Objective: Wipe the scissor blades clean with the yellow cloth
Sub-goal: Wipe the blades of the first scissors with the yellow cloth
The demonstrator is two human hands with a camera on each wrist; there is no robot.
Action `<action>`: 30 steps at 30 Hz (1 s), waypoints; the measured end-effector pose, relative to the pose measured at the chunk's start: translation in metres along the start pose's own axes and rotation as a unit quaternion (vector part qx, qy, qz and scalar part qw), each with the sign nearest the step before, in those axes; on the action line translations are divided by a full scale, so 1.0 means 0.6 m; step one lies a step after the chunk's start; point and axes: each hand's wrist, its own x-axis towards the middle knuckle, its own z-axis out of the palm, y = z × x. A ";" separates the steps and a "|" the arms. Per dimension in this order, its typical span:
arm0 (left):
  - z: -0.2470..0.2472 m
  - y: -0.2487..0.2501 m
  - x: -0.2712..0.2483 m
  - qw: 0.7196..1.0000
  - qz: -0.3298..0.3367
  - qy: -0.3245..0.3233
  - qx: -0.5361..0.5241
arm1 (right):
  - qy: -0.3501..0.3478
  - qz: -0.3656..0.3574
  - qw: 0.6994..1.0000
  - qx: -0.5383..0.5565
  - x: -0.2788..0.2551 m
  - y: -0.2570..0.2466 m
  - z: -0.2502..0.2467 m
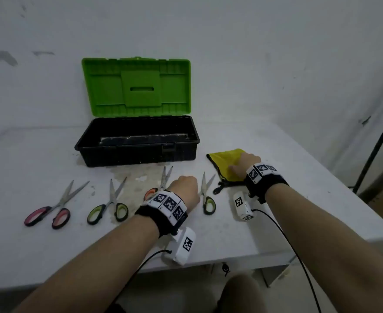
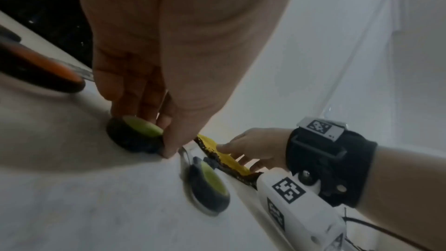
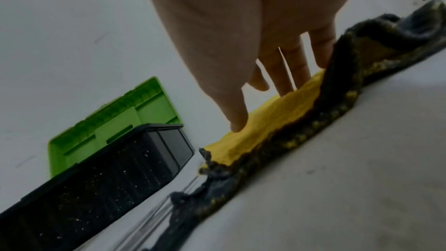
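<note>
**Q:** Fig. — which scissors are in play, and where do they lie rel. to my hands?

**A:** The green pair (image 1: 206, 195), lower centre of the head view, right-most of four pairs on the table (image 1: 276, 233). Long axis runs up-frame: tips toward the box (image 1: 138, 143), loops toward me, blades slightly parted in a V. My L hand (image 1: 186, 188) sits on their left loop; in the L wrist view the fingers (image 2: 135, 98) and thumb curl down onto that green-lined loop (image 2: 137, 133), pinching it against the table. The other loop (image 2: 210, 186) lies free, lower centre of that view.

**Q:** And the cloth?

**A:** The cloth (image 1: 226, 163) is right of centre in the head view, just right of the scissors and a bit further up-frame, near the box's right end. It lies flat and folded, dark edging toward the scissors. My R hand (image 1: 244, 164) rests on top, fingers (image 3: 284, 68) straight and spread, tips and thumb touching the yellow face. Not gripped yet, as far as the R wrist view shows.

**Q:** So what does the next move turn on?

**A:** My reading: blades point away from me and sit between the two hands, cloth to their right. L hand is the nearer to the scissors, R to the cloth. Likely plan: L lifts by the loops, R gathers the cloth and brings it left-frame to the blades, wiping along the long axis. No wiping contact so far; cloth and blades are near but apart.
</note>
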 end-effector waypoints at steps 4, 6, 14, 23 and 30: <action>-0.008 -0.006 -0.002 0.999 -0.006 -0.018 -0.031 | -0.009 -0.002 1.000 -0.021 -0.011 0.009 -0.015; -0.016 -0.008 -0.009 0.998 -0.008 -0.032 -0.060 | -0.008 -0.015 1.000 -0.013 -0.012 0.015 -0.020; -0.035 -0.059 -0.041 0.918 -0.029 -0.018 -0.396 | 0.015 -0.034 0.987 0.157 -0.057 0.035 -0.059; -0.048 -0.145 -0.121 0.884 0.005 0.029 -0.466 | -0.018 -0.071 0.837 0.542 -0.210 -0.024 -0.016; -0.041 -0.165 -0.119 0.899 0.043 0.093 -0.425 | -0.045 -0.114 0.816 0.565 -0.268 -0.086 0.007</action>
